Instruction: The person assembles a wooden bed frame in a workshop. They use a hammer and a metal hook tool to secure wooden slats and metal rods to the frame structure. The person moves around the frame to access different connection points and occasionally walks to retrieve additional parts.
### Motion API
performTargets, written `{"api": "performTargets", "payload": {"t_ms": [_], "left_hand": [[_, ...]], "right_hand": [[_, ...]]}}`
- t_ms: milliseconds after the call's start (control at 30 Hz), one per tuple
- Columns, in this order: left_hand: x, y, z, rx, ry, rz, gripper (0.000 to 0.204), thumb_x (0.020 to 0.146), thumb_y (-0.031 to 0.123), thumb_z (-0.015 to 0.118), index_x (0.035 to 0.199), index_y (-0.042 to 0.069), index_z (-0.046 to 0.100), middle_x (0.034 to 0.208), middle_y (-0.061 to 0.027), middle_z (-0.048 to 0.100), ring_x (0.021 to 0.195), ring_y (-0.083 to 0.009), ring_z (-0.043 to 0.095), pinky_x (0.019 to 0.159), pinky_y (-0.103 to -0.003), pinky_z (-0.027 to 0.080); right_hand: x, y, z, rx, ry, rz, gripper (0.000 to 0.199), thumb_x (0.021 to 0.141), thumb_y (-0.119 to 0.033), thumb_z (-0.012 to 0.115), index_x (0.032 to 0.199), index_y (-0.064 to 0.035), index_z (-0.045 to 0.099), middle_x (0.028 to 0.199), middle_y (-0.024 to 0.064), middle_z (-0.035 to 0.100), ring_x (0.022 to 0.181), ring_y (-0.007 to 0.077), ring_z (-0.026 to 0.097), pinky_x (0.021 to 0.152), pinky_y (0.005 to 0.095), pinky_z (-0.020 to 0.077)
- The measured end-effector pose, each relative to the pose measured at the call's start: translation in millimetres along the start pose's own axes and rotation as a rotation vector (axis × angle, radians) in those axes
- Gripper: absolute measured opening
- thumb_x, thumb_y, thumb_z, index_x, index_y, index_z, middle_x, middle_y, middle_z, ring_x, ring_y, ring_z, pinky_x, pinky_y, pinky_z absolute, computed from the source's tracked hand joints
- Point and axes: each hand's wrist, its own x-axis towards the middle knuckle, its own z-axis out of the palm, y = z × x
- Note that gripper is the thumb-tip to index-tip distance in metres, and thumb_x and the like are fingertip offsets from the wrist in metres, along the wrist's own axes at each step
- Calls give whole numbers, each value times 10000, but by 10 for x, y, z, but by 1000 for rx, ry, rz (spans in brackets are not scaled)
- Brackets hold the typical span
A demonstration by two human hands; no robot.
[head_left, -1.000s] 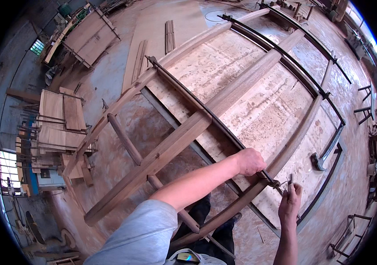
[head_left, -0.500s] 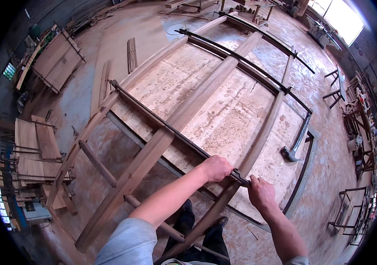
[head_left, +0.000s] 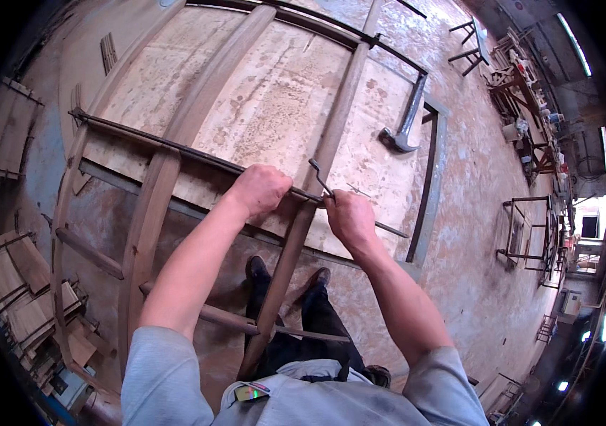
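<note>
A long dark metal bar clamp (head_left: 203, 155) lies across the wooden frame, whose rails include a thick middle beam (head_left: 196, 106) and a right-hand rail (head_left: 342, 99). My left hand (head_left: 261, 190) is closed round the clamp's bar, just left of the right-hand rail. At the right end of the clamp, beyond that rail, my right hand (head_left: 351, 216) is closed on the clamp's end. A bent metal crank (head_left: 322, 177) sticks up from its fingers. Farther right, a claw hammer (head_left: 404, 135) rests on the pale board (head_left: 267, 92) beneath the frame.
Another bar clamp (head_left: 317, 25) spans the frame at the far side. Round rungs (head_left: 90, 252) join the rails near me. Wooden panels (head_left: 19, 273) are stacked at the left. A metal-legged stand (head_left: 528, 227) and a cluttered bench (head_left: 530, 106) stand at the right.
The view has tilted and turned, so the frame sits higher and further left. My right hand has shifted its hold at the clamp's end, and the crank now shows above it. My left hand remains on the bar.
</note>
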Motion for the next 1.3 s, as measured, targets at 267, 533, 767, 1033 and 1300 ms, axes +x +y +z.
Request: {"api": "performTargets", "payload": {"t_ms": [267, 533, 767, 1033, 1300], "left_hand": [[-14, 8, -27, 4, -18, -32, 59, 753, 146, 611, 723, 98, 625, 730, -112, 659, 739, -290, 658, 657, -397, 528], [-14, 19, -5, -51, -2, -36, 129, 730, 164, 675, 716, 84, 576, 729, -98, 633, 748, -300, 634, 671, -410, 508], [-11, 7, -11, -46, -5, -24, 151, 745, 179, 675, 717, 84, 562, 725, -90, 622, 750, -296, 624, 669, -408, 503], [17, 7, -20, -51, -3, -15, 166, 741, 177, 678, 707, 86, 543, 709, -87, 612, 732, -297, 616, 651, -411, 497], [-15, 32, -10, -52, 52, 2, 169, 733, 178, 680, 701, 87, 541, 690, -81, 601, 707, -290, 613, 626, -404, 491]], "right_hand": [[9, 275, -547, 156, -233, 27, 320, 900, -326, 573, 874, -15, 647, 757, 248, 614, 730, 417, 602, 673, 446, 477], [-419, 769, -748, -25, -320, -189, 258, 908, -295, 560, 901, -50, 640, 765, 170, 627, 765, 371, 622, 684, 444, 490], [-91, 880, -795, -308, -221, -525, 142, 842, -239, 640, 849, -99, 624, 751, 61, 601, 700, 269, 624, 568, 392, 492], [228, 847, -791, -315, -214, -644, 182, 854, -257, 603, 790, -86, 604, 772, 87, 595, 737, 290, 623, 609, 406, 506], [-60, 854, -435, 36, -267, -262, 247, 900, -277, 570, 820, -46, 600, 733, 199, 607, 722, 402, 596, 649, 467, 475]]}}
